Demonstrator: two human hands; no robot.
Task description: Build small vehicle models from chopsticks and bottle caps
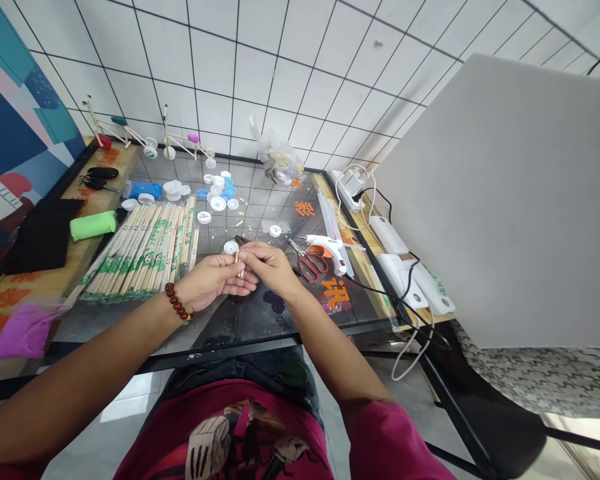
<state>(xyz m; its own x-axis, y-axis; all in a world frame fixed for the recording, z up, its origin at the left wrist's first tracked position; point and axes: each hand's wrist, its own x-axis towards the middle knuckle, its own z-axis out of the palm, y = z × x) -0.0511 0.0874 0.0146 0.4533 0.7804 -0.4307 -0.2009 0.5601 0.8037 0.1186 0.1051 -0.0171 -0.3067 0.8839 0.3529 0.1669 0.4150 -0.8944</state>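
My left hand (215, 277), with a brown bead bracelet on its wrist, pinches short pale wooden stick pieces (241, 270) between thumb and fingers. From the other side my right hand (267, 263) has its thumb and forefinger closed on the same pieces. How the pieces lie against each other is partly hidden by the fingers. Just beyond the fingertips is a white bottle cap (231, 247), beside a dark-handled tool (242, 239) that is partly covered. Red-handled scissors (313, 263) and a white glue gun (330, 250) lie to the right of my right hand.
Left are packs of wrapped chopsticks (140, 250) and a green packet (94, 225). Several bottle caps (219, 203) lie farther back. Stick-and-cap models (183, 143) stand by the tiled wall. Glue sticks (333, 220), power strips (403, 280) and cables line the right edge.
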